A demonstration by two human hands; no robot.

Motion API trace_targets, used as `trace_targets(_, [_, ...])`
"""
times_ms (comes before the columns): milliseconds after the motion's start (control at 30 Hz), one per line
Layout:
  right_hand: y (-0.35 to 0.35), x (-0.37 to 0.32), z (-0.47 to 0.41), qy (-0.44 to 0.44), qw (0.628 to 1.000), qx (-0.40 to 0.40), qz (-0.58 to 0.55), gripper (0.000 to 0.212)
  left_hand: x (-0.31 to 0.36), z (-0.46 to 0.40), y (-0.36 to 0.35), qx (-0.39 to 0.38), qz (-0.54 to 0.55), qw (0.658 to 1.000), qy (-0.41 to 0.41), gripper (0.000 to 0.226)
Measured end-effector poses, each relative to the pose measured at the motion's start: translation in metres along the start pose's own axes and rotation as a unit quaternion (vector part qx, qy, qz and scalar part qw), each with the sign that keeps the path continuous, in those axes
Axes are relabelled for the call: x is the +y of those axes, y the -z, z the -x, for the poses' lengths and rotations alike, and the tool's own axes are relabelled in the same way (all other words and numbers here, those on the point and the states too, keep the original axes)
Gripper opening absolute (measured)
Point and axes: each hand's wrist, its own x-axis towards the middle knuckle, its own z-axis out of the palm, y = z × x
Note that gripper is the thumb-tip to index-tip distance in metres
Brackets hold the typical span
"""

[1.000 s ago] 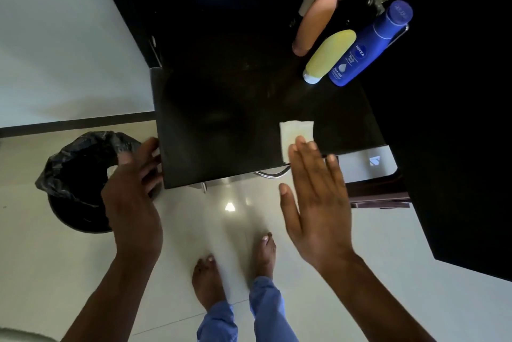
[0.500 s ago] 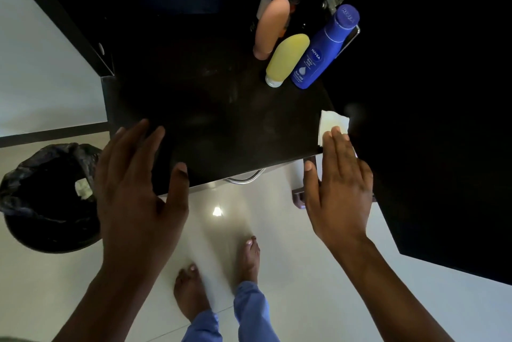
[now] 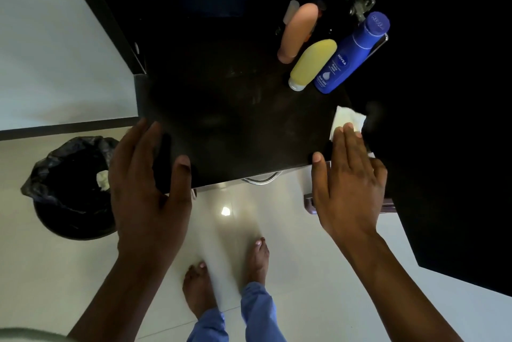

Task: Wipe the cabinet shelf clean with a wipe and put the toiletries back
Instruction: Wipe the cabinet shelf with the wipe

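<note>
Three bottles, peach bottle [image 3: 299, 31], yellow bottle [image 3: 313, 64] and blue Nivea bottle [image 3: 351, 54], lie at the shelf's [image 3: 235, 108] far right. The right hand [image 3: 347, 183], fingers flat, presses the wipe [image 3: 347, 120] onto its right edge; the left hand [image 3: 146, 183] rests released on its front-left corner.
</note>
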Motion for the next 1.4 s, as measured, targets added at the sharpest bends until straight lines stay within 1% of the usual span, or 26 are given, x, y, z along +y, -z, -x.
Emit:
trace_targets(100, [0.010,-0.014,0.016,0.043,0.999,-0.015,-0.021,0.076,0.000,-0.003,0.004,0.008,0.044,0.999,0.024,0.056])
trace_targets(167, [0.015,-0.029,0.023,0.084,0.995,-0.037,-0.037,0.077,-0.001,-0.003,0.004,0.010,0.089,0.995,0.053,0.054])
trace_targets(300, [0.017,-0.073,0.020,0.172,0.980,-0.052,-0.083,0.074,-0.004,-0.003,0.006,0.010,0.187,0.974,0.126,0.054])
trace_targets(433, [0.019,-0.120,-0.005,0.237,0.964,-0.051,-0.110,0.071,-0.006,-0.003,0.011,0.005,0.244,0.959,0.142,0.053])
trace_targets(500, [0.017,-0.137,-0.026,0.250,0.961,-0.044,-0.113,0.071,-0.006,-0.004,0.012,0.000,0.257,0.956,0.145,0.052])
trace_targets(633, [0.011,-0.174,-0.068,0.282,0.952,-0.020,-0.115,0.070,-0.005,-0.005,0.017,-0.001,0.276,0.954,0.115,0.042])
trace_targets(767, [0.012,-0.205,-0.087,0.299,0.947,-0.023,-0.114,0.069,-0.003,-0.003,0.015,0.015,0.300,0.944,0.135,0.037])
trace_targets(867, [0.015,-0.212,-0.074,0.320,0.940,-0.020,-0.112,0.065,-0.002,-0.002,0.014,0.021,0.315,0.939,0.138,0.036])
trace_targets(967, [0.017,-0.209,-0.041,0.354,0.927,0.000,-0.126,0.064,-0.003,0.001,0.014,0.025,0.334,0.932,0.137,0.041])
trace_targets(1100, [0.013,-0.210,-0.013,0.375,0.913,0.008,-0.163,0.062,-0.005,0.005,0.014,0.047,0.372,0.911,0.174,0.039])
trace_targets(1167, [0.013,-0.215,-0.017,0.375,0.912,0.009,-0.162,0.063,-0.007,0.006,0.013,0.046,0.381,0.906,0.180,0.043])
trace_targets(1300, [0.015,-0.229,-0.036,0.377,0.915,0.004,-0.143,0.065,-0.011,0.007,0.011,0.031,0.379,0.908,0.172,0.069])
trace_targets(1333, [0.015,-0.231,-0.041,0.372,0.916,0.003,-0.150,0.064,-0.011,0.007,0.011,0.029,0.370,0.912,0.172,0.072])
trace_targets(1400, [0.012,-0.233,-0.045,0.368,0.916,0.003,-0.160,0.062,-0.012,0.008,0.010,0.028,0.360,0.917,0.171,0.071])
